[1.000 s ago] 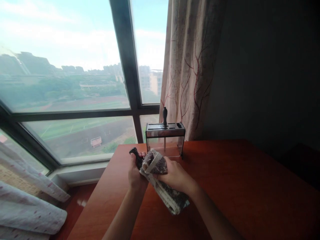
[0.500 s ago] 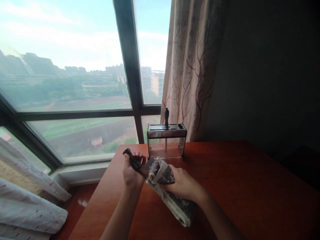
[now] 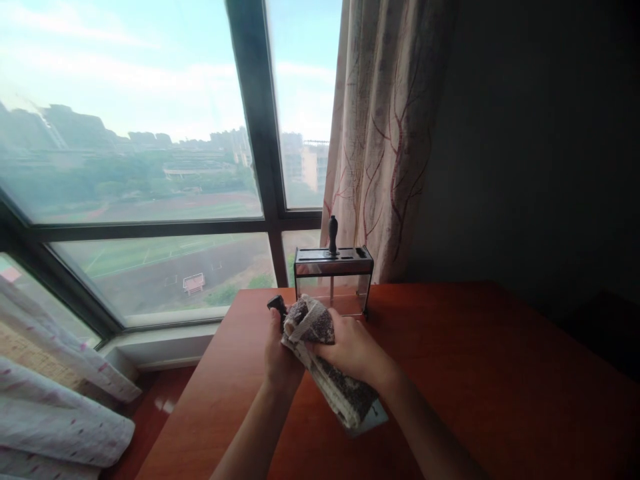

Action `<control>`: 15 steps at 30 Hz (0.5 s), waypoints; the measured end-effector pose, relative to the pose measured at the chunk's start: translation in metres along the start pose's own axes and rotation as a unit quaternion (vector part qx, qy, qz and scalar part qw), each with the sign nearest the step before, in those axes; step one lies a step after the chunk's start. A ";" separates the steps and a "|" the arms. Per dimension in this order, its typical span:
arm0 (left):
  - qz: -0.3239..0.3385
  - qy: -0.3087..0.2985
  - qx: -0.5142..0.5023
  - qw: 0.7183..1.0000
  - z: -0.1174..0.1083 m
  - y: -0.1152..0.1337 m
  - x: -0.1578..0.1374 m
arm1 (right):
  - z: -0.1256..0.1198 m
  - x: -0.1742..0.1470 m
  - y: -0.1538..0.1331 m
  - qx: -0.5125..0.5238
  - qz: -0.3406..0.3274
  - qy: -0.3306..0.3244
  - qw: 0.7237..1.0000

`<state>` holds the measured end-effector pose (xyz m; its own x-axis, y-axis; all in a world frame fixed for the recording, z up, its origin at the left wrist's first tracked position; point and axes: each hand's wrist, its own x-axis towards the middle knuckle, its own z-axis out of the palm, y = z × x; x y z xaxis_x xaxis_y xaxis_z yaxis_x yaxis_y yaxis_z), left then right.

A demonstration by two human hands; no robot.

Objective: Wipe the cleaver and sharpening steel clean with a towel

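My left hand point(image 3: 281, 353) is closed round the black handle point(image 3: 277, 307) of a kitchen knife. A folded grey-and-white towel point(image 3: 340, 387) is wrapped over the blade, hiding most of it. The wide end of the knife's blade point(image 3: 374, 419) pokes out below the towel, toward me. My right hand point(image 3: 355, 347) grips the towel from the right, fingers pressed into the cloth near the handle end. Just beyond both hands stands a clear-sided knife block point(image 3: 334, 263) with a dark slotted top. One black handle point(image 3: 333, 235) sticks up from it.
The reddish-brown wooden table point(image 3: 465, 373) spreads under my hands, its left edge dropping to the floor. Windows point(image 3: 150, 267) fill the left and far side. A patterned curtain point(image 3: 380, 147) hangs behind the block, and another curtain point(image 3: 55, 413) lies at lower left.
The towel has slid along the blade up to the handle, covering the part that showed there. The blade's far end now shows below the towel. Both hands have come closer together.
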<state>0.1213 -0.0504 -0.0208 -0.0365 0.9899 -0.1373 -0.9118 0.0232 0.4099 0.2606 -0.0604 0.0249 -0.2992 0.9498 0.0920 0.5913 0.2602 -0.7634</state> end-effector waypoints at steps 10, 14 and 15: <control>0.101 0.045 -0.035 0.993 -0.009 0.019 0.015 | 0.008 -0.017 0.035 0.103 0.003 -0.040 0.994; 0.132 0.051 -0.048 0.989 -0.016 0.036 0.020 | 0.007 -0.027 0.045 0.104 -0.002 -0.063 0.993; 0.135 0.047 -0.053 0.988 -0.017 0.039 0.021 | 0.005 -0.029 0.046 0.103 -0.003 -0.071 0.992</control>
<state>0.0783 -0.0316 -0.0234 -0.3174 0.9405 -0.1212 -0.9012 -0.2594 0.3473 0.2929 -0.0769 -0.0162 -0.4141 0.9101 0.0174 0.4270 0.2110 -0.8793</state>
